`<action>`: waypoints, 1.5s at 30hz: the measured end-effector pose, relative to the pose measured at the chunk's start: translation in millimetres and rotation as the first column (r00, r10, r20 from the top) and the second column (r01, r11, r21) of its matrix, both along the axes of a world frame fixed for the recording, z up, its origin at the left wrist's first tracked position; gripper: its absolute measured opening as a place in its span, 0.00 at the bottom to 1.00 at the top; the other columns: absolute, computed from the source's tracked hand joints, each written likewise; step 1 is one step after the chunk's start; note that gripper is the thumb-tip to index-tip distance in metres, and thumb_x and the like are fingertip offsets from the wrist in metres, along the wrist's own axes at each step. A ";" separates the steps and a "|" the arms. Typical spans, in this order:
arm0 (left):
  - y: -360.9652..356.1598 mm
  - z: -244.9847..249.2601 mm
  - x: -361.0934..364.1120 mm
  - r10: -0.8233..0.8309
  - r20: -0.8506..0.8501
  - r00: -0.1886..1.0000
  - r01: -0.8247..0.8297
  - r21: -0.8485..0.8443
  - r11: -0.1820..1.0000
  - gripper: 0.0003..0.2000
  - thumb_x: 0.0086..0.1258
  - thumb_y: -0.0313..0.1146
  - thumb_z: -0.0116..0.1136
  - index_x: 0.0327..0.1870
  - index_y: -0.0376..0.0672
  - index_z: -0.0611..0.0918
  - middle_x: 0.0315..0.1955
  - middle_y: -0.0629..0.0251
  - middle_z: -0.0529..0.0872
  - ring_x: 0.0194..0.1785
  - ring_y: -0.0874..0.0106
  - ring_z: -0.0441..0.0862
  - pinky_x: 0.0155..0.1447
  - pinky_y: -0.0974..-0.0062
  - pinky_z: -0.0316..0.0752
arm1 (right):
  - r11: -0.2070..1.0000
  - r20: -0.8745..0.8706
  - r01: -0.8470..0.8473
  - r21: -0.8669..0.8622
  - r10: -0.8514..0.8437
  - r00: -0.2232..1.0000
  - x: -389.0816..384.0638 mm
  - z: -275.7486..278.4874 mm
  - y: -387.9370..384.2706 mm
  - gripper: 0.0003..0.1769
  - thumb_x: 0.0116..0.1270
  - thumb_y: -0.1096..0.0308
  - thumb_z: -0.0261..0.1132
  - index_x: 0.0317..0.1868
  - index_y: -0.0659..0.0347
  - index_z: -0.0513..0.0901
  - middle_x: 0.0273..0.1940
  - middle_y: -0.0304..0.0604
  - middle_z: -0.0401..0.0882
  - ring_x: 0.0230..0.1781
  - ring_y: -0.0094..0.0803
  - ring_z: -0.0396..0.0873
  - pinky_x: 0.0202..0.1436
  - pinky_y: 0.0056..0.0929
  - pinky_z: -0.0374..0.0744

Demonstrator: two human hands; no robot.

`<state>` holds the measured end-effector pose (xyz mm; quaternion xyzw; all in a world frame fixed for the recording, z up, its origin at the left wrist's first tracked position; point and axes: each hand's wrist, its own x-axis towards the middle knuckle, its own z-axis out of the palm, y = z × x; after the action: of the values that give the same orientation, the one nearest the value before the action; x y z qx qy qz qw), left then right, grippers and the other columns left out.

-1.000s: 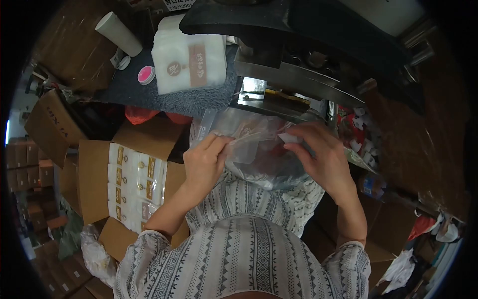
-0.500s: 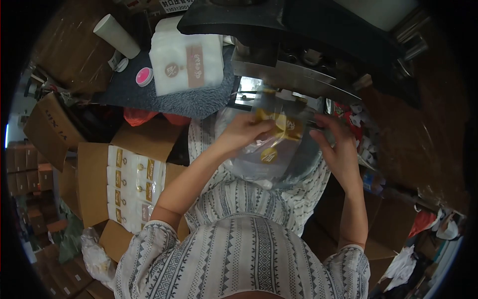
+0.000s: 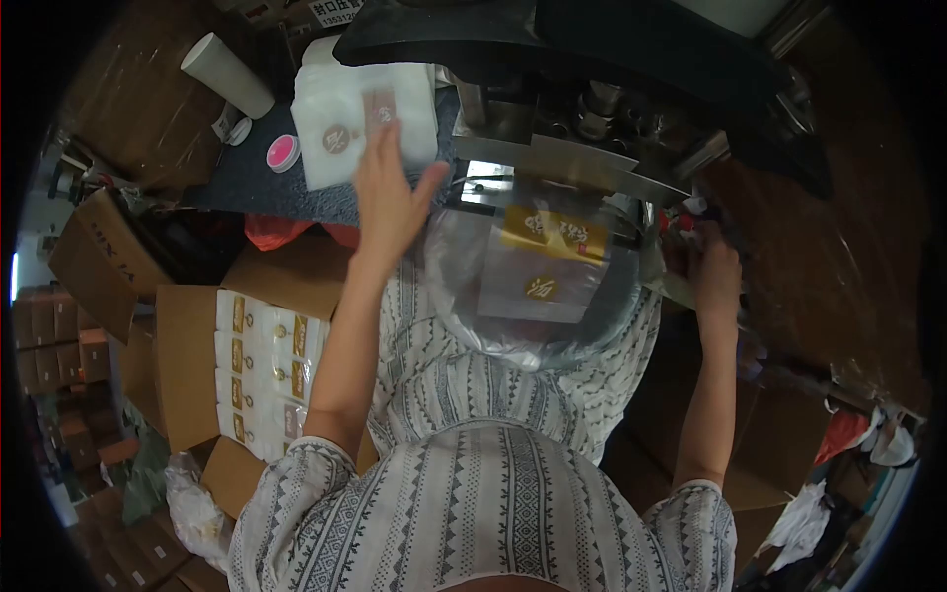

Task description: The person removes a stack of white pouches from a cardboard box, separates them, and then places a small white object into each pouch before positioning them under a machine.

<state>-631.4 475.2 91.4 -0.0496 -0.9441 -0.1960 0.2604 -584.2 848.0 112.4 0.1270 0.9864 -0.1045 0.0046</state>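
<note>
A: While the left hand (image 3: 388,197) sits up over the stack of white packets (image 3: 335,109), what's the grip?
B: Released. Fingers are spread, palm down over the stack's lower right corner, nothing held. Can't tell if it touches the top packet or hovers.
A: Stack location?
B: On the grey mat (image 3: 266,187), just left of the black sealing machine (image 3: 592,49). Pink lid (image 3: 282,151) and paper cup (image 3: 227,74) are near it on the left.
A: Right hand (image 3: 715,271)?
B: At the right edge of the clear bag (image 3: 538,321), fingers curled away from the camera. Can't tell whether it grips anything.
A: Bag?
B: Across the lap, below the machine's metal plate (image 3: 562,163), gold label (image 3: 552,229) facing up. Left hand is clear of it.
A: Else?
B: Open cardboard box (image 3: 182,365) of labelled packets sits under the left forearm.
</note>
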 end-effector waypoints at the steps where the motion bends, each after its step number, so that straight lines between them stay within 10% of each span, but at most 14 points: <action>1: -10.9 -14.9 5.3 0.000 0.004 1.000 0.000 0.000 1.000 0.30 0.68 0.48 0.57 0.62 0.33 0.69 0.57 0.47 0.75 0.62 0.55 0.72 0.64 0.61 0.65 | 1.000 -0.039 -0.019 -0.018 0.018 0.999 0.4 1.5 -1.1 0.14 0.63 0.71 0.59 0.50 0.60 0.75 0.46 0.58 0.79 0.46 0.57 0.78 0.45 0.49 0.77; 3: -21.8 -35.1 15.1 0.087 0.081 0.993 -0.041 -0.453 0.891 0.34 0.66 0.50 0.57 0.66 0.36 0.64 0.64 0.43 0.67 0.69 0.50 0.61 0.68 0.56 0.55 | 0.999 -0.096 -0.039 -0.034 0.035 0.995 -4.1 0.8 2.2 0.13 0.63 0.72 0.59 0.48 0.60 0.75 0.42 0.58 0.81 0.45 0.57 0.79 0.45 0.49 0.77; 10: -34.8 -2.4 58.0 -0.033 0.226 0.974 0.073 -0.170 0.983 0.19 0.56 0.22 0.58 0.51 0.42 0.78 0.45 0.58 0.80 0.48 0.56 0.77 0.49 0.64 0.72 | 0.988 -0.197 -0.142 -0.053 0.129 0.972 8.3 8.3 5.3 0.15 0.56 0.75 0.64 0.44 0.62 0.72 0.40 0.55 0.79 0.41 0.56 0.79 0.41 0.49 0.78; 12: -28.8 7.4 73.1 -0.012 0.215 0.977 0.027 -0.068 0.997 0.16 0.56 0.21 0.58 0.47 0.43 0.80 0.40 0.59 0.81 0.43 0.56 0.78 0.44 0.65 0.73 | 0.988 -0.259 -0.147 -0.043 0.131 0.957 15.8 29.6 -9.0 0.15 0.55 0.75 0.66 0.43 0.62 0.74 0.39 0.53 0.79 0.39 0.54 0.80 0.40 0.46 0.78; 14: -15.5 20.2 86.6 0.008 0.208 0.978 -0.014 0.029 0.999 0.13 0.56 0.20 0.57 0.42 0.43 0.82 0.35 0.60 0.81 0.38 0.57 0.80 0.39 0.66 0.74 | 0.824 -0.282 -0.228 -0.519 0.087 0.956 21.6 51.0 -29.2 0.13 0.54 0.77 0.68 0.41 0.63 0.77 0.39 0.48 0.79 0.36 0.46 0.81 0.38 0.39 0.79; 17: 15.0 33.3 101.3 -0.047 0.139 0.989 0.025 0.152 0.988 0.11 0.56 0.19 0.58 0.39 0.42 0.82 0.32 0.60 0.82 0.33 0.58 0.81 0.36 0.66 0.75 | 0.626 -0.438 -0.593 -0.506 0.407 0.802 22.1 56.9 -70.3 0.14 0.53 0.77 0.70 0.42 0.60 0.82 0.40 0.43 0.80 0.32 0.34 0.80 0.36 0.31 0.79; 23: 31.5 42.9 107.5 -0.173 0.119 0.978 0.152 0.166 0.974 0.10 0.54 0.21 0.61 0.38 0.41 0.82 0.32 0.60 0.82 0.32 0.60 0.82 0.34 0.69 0.75 | 0.530 -0.482 -0.746 -0.403 0.570 0.665 22.1 65.4 -102.0 0.14 0.56 0.80 0.66 0.44 0.61 0.82 0.41 0.43 0.77 0.38 0.39 0.81 0.39 0.32 0.81; 29: 43.3 25.0 101.0 -0.474 0.298 0.829 0.410 0.254 0.876 0.07 0.59 0.25 0.61 0.38 0.40 0.83 0.33 0.61 0.84 0.30 0.65 0.83 0.31 0.72 0.75 | 0.471 -0.324 -0.581 -0.664 0.519 0.791 18.3 59.0 -96.1 0.12 0.59 0.77 0.67 0.44 0.63 0.82 0.44 0.44 0.80 0.40 0.37 0.81 0.42 0.28 0.79; 34: 69.9 22.9 61.8 -0.637 0.616 0.464 -0.224 0.777 0.588 0.11 0.69 0.33 0.58 0.41 0.32 0.83 0.31 0.60 0.86 0.35 0.81 0.83 0.34 0.81 0.75 | 0.705 -0.391 -0.547 -0.452 0.395 0.832 17.8 52.5 -71.2 0.14 0.61 0.74 0.66 0.48 0.62 0.81 0.41 0.47 0.81 0.42 0.39 0.81 0.44 0.29 0.78; 38: 84.3 0.7 43.0 -0.689 0.454 0.565 -0.419 0.877 0.235 0.14 0.68 0.37 0.61 0.41 0.31 0.83 0.29 0.61 0.85 0.35 0.79 0.84 0.33 0.81 0.75 | 0.905 -0.229 -0.345 -0.249 0.291 0.929 19.1 44.0 -42.1 0.17 0.64 0.70 0.64 0.53 0.62 0.78 0.43 0.51 0.81 0.44 0.46 0.80 0.47 0.34 0.77; 41: 80.4 -1.6 45.4 -0.668 0.440 0.600 -0.376 0.892 0.250 0.16 0.67 0.39 0.62 0.40 0.31 0.83 0.29 0.59 0.86 0.33 0.70 0.85 0.34 0.78 0.76 | 0.959 -0.496 -0.252 0.131 0.283 0.821 -11.0 -1.9 -6.7 0.16 0.65 0.70 0.61 0.53 0.62 0.76 0.44 0.52 0.80 0.42 0.50 0.80 0.46 0.39 0.77; 43: 56.8 -1.3 31.6 -0.423 0.599 0.680 -0.059 0.620 0.782 0.22 0.66 0.43 0.62 0.50 0.30 0.79 0.45 0.50 0.83 0.43 0.56 0.83 0.45 0.69 0.78 | 0.951 -0.421 -0.300 0.075 0.303 0.855 -12.0 -22.3 7.7 0.16 0.65 0.71 0.60 0.53 0.61 0.76 0.46 0.53 0.80 0.42 0.52 0.80 0.45 0.41 0.77; 45: 19.4 5.7 7.6 -0.089 -0.050 0.995 0.097 0.191 0.977 0.29 0.66 0.48 0.59 0.59 0.32 0.73 0.59 0.42 0.73 0.58 0.50 0.74 0.60 0.58 0.69 | 0.935 -0.345 -0.353 0.019 0.337 0.876 -17.7 -22.6 9.9 0.15 0.65 0.72 0.58 0.52 0.61 0.75 0.47 0.55 0.79 0.42 0.53 0.80 0.44 0.44 0.78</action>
<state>-623.8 494.6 97.1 -0.0723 -0.9117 -0.2974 0.2740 -601.9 857.9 89.8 -0.0712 0.9761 -0.1444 -0.1458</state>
